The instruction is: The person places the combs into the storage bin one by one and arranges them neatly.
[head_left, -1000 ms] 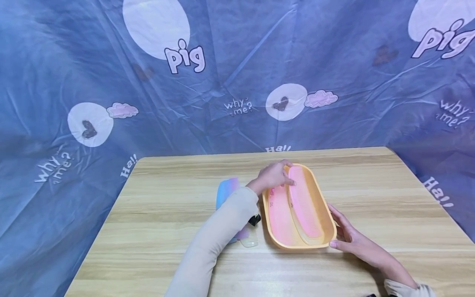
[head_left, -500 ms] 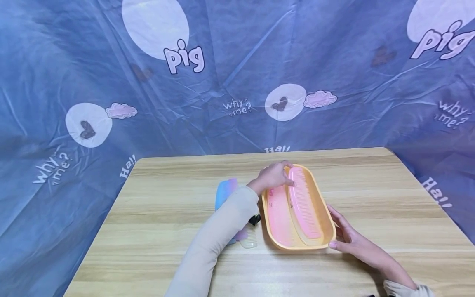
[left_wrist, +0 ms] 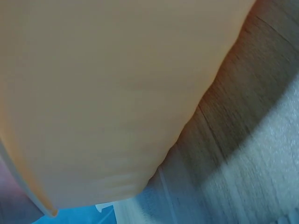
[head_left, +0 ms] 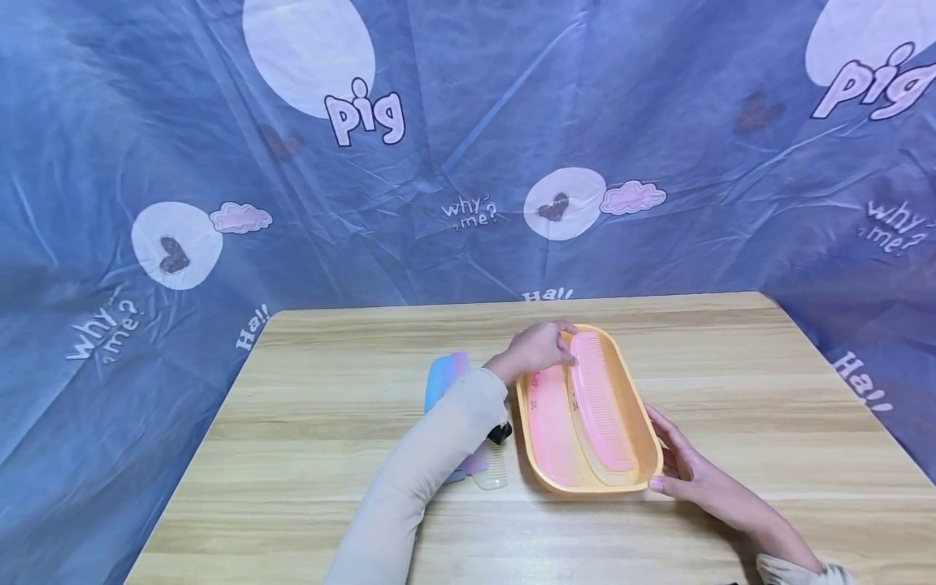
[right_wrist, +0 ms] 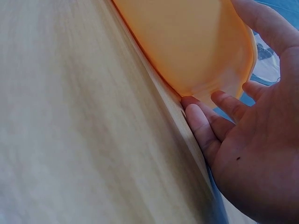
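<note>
A yellow-orange tray (head_left: 647,435) with rounded corners lies lengthwise on the table. Inside it, a pink comb (head_left: 600,406) lies partly over a pale comb edge, beside another pink comb (head_left: 548,431) that fades to yellow. My left hand (head_left: 539,345) reaches over the far left rim, its thumb and curled fingers at the far end of the upper pink comb; some fingertips are hidden. My right hand (head_left: 698,479) touches the near right corner from outside, its fingers loosely extended against the wall (right_wrist: 224,51). The left wrist view is filled mostly by the tray's outer wall (left_wrist: 107,102).
Left of the tray lie a blue-purple comb (head_left: 442,378) and a pale clear comb (head_left: 491,471), both partly hidden by my left sleeve (head_left: 417,479). A blue printed cloth (head_left: 409,203) hangs behind the wooden table (head_left: 307,455).
My left thumb has slid slightly left, from over the upper pink comb to its edge. That comb sits very slightly nearer. My right hand has stayed at the tray's corner.
</note>
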Available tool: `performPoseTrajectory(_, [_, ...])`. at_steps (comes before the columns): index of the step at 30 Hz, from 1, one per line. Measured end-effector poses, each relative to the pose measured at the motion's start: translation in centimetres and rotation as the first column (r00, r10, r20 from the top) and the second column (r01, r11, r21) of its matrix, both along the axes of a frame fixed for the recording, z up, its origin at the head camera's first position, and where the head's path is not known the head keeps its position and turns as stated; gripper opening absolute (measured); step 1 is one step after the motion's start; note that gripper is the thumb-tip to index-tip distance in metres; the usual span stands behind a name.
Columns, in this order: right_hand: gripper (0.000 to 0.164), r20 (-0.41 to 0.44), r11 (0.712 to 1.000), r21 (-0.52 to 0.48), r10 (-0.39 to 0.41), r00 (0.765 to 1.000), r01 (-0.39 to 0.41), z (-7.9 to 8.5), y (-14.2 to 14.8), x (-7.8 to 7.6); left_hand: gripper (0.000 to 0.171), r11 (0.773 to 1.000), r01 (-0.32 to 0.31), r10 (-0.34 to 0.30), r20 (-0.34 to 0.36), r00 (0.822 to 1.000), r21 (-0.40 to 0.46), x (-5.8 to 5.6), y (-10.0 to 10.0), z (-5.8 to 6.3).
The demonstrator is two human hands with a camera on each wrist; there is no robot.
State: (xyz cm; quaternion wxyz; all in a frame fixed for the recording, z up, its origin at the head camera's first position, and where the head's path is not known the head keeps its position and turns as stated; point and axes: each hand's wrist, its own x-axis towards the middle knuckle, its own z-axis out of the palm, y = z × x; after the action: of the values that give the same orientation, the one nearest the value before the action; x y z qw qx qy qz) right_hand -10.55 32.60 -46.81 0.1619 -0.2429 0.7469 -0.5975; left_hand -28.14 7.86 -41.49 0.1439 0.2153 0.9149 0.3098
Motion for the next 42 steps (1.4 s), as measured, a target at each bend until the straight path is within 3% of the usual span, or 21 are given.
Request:
performPoseTrajectory(9, [0.086,-0.003,1.0,-0.011,0.011,1.0,-0.011,0.0,0.0,0.1,0.052,0.999,0.028,-0.028,-0.001,1.0,-0.028,0.2,0.1,0.0])
performPoseTrajectory(18, [0.086,0.005,1.0,0.002,0.002,1.0,-0.002,0.1,0.2,0.1,0.044,0.996,0.029,-0.022,-0.081,0.996,0.079,0.0,-0.2,-0.1])
performPoseTrajectory(42, [0.086,0.016,1.0,0.008,0.007,1.0,-0.007,0.3,0.1,0.3,0.05,0.981,0.013,0.006,-0.096,0.995,0.195,-0.1,-1.7,1.2])
